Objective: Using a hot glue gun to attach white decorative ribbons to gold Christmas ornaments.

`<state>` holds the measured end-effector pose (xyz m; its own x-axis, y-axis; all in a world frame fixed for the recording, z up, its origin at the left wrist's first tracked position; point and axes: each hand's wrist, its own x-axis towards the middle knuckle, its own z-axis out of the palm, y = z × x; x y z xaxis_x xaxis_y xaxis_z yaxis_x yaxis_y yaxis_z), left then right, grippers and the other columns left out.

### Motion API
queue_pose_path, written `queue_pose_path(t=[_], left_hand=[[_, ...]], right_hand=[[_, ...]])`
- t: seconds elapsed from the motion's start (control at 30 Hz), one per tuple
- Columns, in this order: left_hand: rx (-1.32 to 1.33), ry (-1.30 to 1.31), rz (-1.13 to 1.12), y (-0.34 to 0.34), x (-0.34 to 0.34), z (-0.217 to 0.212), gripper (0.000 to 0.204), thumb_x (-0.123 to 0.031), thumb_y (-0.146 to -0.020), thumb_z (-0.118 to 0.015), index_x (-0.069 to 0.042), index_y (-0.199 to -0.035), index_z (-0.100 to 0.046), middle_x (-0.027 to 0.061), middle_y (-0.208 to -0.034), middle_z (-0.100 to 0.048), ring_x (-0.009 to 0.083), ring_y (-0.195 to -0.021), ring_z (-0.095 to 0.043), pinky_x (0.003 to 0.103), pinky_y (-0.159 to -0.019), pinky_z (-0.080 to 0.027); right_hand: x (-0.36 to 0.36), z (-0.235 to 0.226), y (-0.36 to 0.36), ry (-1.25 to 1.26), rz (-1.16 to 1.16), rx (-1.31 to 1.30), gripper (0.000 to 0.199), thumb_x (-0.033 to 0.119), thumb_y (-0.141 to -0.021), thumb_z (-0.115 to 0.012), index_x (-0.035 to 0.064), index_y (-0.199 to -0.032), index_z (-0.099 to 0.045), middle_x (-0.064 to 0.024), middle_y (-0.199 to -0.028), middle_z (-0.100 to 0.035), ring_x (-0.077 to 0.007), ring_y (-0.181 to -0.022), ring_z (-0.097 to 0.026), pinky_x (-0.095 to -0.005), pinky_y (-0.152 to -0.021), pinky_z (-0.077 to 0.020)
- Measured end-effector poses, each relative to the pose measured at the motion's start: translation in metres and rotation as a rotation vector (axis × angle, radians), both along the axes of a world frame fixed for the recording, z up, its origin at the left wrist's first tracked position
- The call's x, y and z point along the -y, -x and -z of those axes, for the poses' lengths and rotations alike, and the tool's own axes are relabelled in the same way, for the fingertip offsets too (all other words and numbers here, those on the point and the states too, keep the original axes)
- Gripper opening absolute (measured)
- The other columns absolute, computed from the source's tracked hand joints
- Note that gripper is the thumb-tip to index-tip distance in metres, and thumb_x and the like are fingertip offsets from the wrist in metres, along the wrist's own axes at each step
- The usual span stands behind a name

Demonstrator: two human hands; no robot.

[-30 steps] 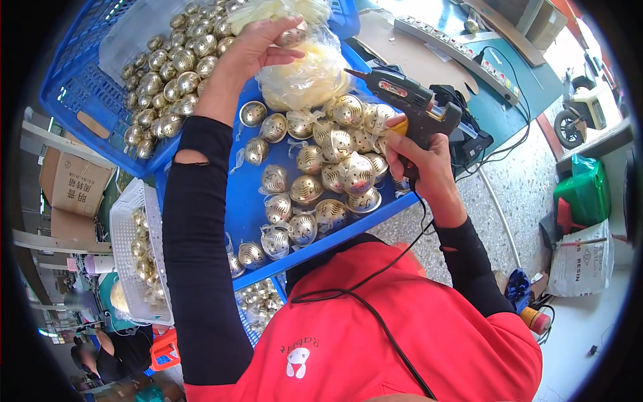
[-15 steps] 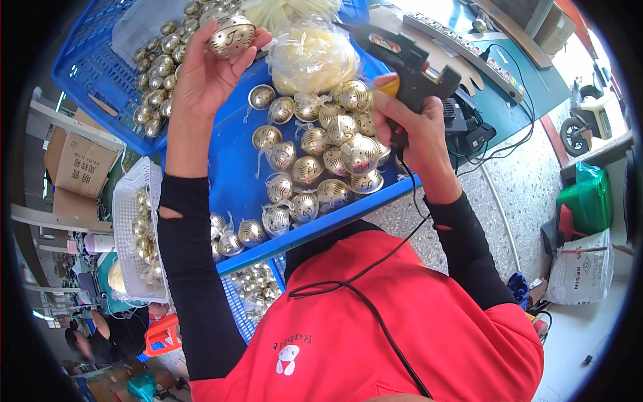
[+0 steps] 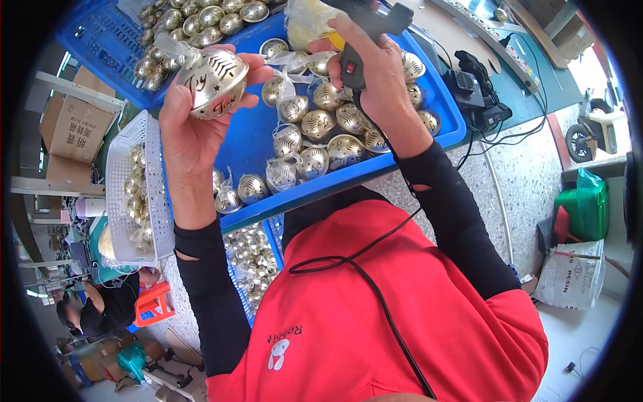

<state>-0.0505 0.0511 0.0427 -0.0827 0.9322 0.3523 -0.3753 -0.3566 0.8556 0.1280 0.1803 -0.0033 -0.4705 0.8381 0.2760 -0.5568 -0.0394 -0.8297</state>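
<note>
Between the thumb and fingers of my left hand (image 3: pixel 191 147) is a gold ball ornament (image 3: pixel 218 84) with dark cut-out lettering and stitch-like marks. A sheer white ribbon (image 3: pixel 173 48) stands up from its top. My right hand (image 3: pixel 395 100) is closed around the grip of a black glue gun (image 3: pixel 375 23), whose nozzle end lies beyond the picture's top edge. Below the gun, several similar gold ball ornaments (image 3: pixel 318 124) with ribbons sit in a blue tray (image 3: pixel 246 144). The held ball is raised over the tray's left side, apart from the gun.
A blue crate (image 3: pixel 84 37) of gold balls stands at the upper left, and a white basket (image 3: pixel 157 201) of more balls left of the tray. A clear bag (image 3: pixel 307 23) lies at the far side. The gun's black cord (image 3: pixel 372 288) runs across my red top. A power strip (image 3: pixel 499 43) is far right.
My left hand has brought the ball down and nearer, tilting it. My right hand has moved the glue gun up and slightly left. The whole view has shifted a little.
</note>
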Motion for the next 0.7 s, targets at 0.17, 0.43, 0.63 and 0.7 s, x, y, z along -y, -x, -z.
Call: queue_pose_path(t=[0.17, 0.43, 0.63, 0.7], left_hand=[[-0.222, 0.034, -0.08, -0.013, 0.005, 0.006, 0.069, -0.043, -0.079, -0.063, 0.009, -0.12, -0.043, 0.0305, -0.111, -0.055, 0.0386, -0.101, -0.059, 0.038, -0.078, -0.055], [-0.271, 0.125, -0.128, -0.014, 0.014, 0.017, 0.069, -0.043, -0.077, -0.065, 0.009, -0.118, -0.045, 0.0294, -0.109, -0.056, 0.0361, -0.098, -0.061, 0.038, -0.076, -0.056], [-0.134, 0.118, -0.106, -0.011, 0.019, 0.028, 0.061, -0.037, -0.081, -0.062, 0.008, -0.118, -0.045, 0.0283, -0.11, -0.056, 0.0344, -0.095, -0.063, 0.035, -0.069, -0.058], [-0.087, 0.167, -0.16, -0.009, 0.022, 0.033, 0.055, -0.036, -0.084, -0.06, 0.007, -0.117, -0.046, 0.0271, -0.11, -0.057, 0.0324, -0.094, -0.063, 0.033, -0.065, -0.058]], right_hand=[[0.019, -0.004, -0.003, -0.21, -0.196, 0.105, 0.026, 0.011, -0.08, -0.065, -0.0011, -0.101, -0.058, -0.008, -0.073, -0.061, -0.0097, -0.056, -0.053, -0.0224, -0.048, -0.0419], [0.021, 0.004, 0.006, -0.203, -0.085, 0.146, 0.028, 0.002, -0.073, -0.069, 0.0015, -0.1, -0.059, -0.0045, -0.075, -0.062, -0.0083, -0.055, -0.055, -0.0213, -0.047, -0.0429], [0.017, 0.01, 0.008, -0.154, -0.107, -0.009, 0.025, 0.006, -0.074, -0.069, 0.0012, -0.098, -0.06, -0.0045, -0.072, -0.062, -0.0077, -0.054, -0.053, -0.0224, -0.048, -0.0402], [0.01, 0.011, 0.006, -0.128, -0.144, -0.048, 0.027, 0.002, -0.073, -0.07, 0.0022, -0.097, -0.06, -0.0032, -0.071, -0.061, -0.0073, -0.053, -0.053, -0.0217, -0.046, -0.0412]])
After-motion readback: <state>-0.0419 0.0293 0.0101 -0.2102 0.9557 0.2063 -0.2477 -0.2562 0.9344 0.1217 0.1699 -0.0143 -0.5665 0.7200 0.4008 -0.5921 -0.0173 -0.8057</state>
